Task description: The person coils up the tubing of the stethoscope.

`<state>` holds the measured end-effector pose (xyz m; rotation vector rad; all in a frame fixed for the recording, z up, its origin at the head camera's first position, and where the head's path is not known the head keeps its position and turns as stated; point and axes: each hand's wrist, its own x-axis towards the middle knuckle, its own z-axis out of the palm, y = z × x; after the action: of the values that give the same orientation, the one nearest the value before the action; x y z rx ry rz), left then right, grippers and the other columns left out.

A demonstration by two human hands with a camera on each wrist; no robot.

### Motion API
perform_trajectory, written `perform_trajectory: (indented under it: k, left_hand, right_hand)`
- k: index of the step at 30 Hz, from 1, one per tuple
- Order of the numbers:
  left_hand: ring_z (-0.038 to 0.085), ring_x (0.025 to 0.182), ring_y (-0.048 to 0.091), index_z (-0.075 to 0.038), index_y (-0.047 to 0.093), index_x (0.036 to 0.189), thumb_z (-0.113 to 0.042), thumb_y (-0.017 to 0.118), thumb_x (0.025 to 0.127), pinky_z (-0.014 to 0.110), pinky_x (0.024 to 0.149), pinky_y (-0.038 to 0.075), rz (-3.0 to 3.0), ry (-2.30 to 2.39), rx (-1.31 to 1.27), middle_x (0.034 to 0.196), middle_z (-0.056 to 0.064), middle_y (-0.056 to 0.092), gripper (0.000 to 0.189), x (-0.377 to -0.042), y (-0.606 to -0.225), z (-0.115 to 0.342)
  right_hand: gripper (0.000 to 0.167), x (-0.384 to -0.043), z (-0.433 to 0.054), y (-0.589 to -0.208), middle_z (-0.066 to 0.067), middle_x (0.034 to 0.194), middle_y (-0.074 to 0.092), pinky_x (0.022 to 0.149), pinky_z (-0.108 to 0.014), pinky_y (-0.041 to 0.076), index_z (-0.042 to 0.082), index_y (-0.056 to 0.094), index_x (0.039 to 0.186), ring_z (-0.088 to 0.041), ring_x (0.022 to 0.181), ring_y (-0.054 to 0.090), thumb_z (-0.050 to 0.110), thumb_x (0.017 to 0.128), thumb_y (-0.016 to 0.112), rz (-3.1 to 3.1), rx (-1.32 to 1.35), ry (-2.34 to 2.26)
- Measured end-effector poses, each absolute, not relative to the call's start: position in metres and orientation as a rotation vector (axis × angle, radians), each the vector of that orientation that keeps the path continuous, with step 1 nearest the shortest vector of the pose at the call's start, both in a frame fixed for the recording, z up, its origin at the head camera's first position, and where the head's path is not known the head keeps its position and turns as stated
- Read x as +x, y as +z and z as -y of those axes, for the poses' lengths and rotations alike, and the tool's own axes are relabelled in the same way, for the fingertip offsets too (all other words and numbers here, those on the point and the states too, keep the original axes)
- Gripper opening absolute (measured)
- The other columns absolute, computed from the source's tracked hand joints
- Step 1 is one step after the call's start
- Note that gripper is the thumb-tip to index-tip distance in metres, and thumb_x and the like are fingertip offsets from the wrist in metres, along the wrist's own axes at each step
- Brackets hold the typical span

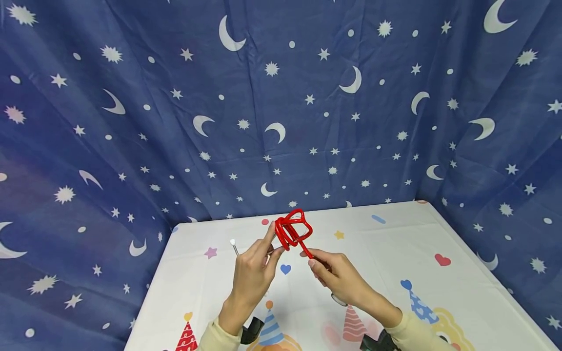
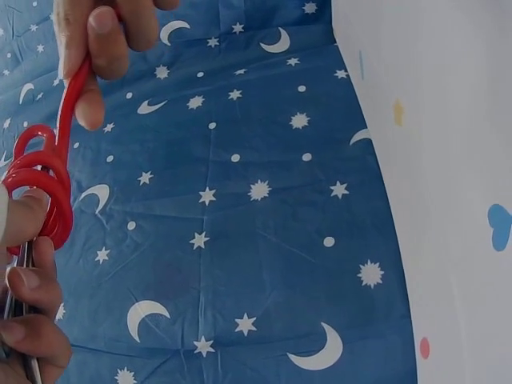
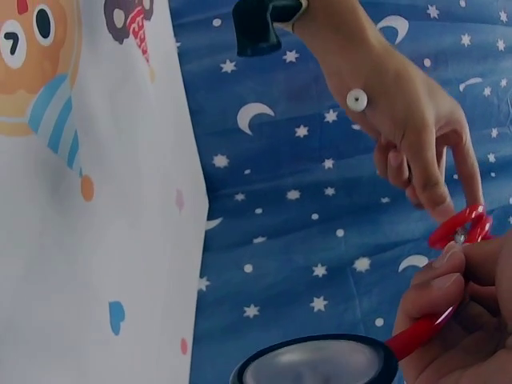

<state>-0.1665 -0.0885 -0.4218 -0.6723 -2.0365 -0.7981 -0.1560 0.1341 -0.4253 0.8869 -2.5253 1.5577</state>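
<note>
A stethoscope with red tubing (image 1: 284, 235) is held above the table, its tube wound into several loops. My left hand (image 1: 253, 273) grips the looped bundle together with the metal ear tubes (image 2: 30, 300), fingers and thumb on either side. One white ear tip (image 3: 357, 100) sticks out behind that hand. With thumb and fingers, my right hand (image 1: 342, 279) pinches the straight length of red tube that leaves the loops. The round chest piece (image 3: 316, 364), dark-rimmed with a pale face, hangs beneath the right hand. Fingers hide part of the loops and ear tubes.
A white tablecloth (image 1: 391, 243) printed with party hats, hearts and stars covers the table under both hands. Behind and at the sides hangs a blue curtain (image 1: 307, 126) patterned with moons and stars. Dark straps (image 1: 252, 331) sit at both wrists.
</note>
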Motion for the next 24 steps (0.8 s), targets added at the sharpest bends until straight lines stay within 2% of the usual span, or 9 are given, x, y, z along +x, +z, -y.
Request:
perform_trajectory:
  k: [8,16,24]
  left_hand:
    - [0.012,0.057,0.062,-0.009,0.051,0.143,-0.011,0.081,0.079,0.017,0.049,0.045,2.071,-0.694,-0.624,0.070,0.003,0.063,0.071,-0.166,-0.423,0.090]
    - [0.011,0.054,0.058,-0.011,0.052,0.143,-0.013,0.080,0.080,0.019,0.045,0.042,2.072,-0.602,-0.570,0.070,0.002,0.063,0.069,-0.167,-0.423,0.096]
    - [0.008,0.048,0.051,-0.011,0.052,0.143,-0.015,0.081,0.080,0.017,0.044,0.039,2.098,-0.519,-0.620,0.070,0.001,0.061,0.069,-0.168,-0.423,0.093]
  right_hand:
    - [0.024,-0.148,-0.131,-0.426,0.007,0.064,0.052,0.045,-0.019,0.040,0.009,0.066,0.119,0.004,0.052,0.044,0.020,0.102,0.053,2.532,0.915,1.476]
    - [0.021,-0.138,-0.132,-0.423,0.012,0.069,0.053,0.047,-0.018,0.044,0.009,0.067,0.116,0.006,0.055,0.046,0.020,0.100,0.057,2.548,0.945,1.372]
    - [0.007,-0.139,-0.135,-0.408,0.014,0.069,0.053,0.051,-0.007,0.036,0.012,0.070,0.100,0.008,0.059,0.039,0.013,0.094,0.066,2.395,1.094,1.045]
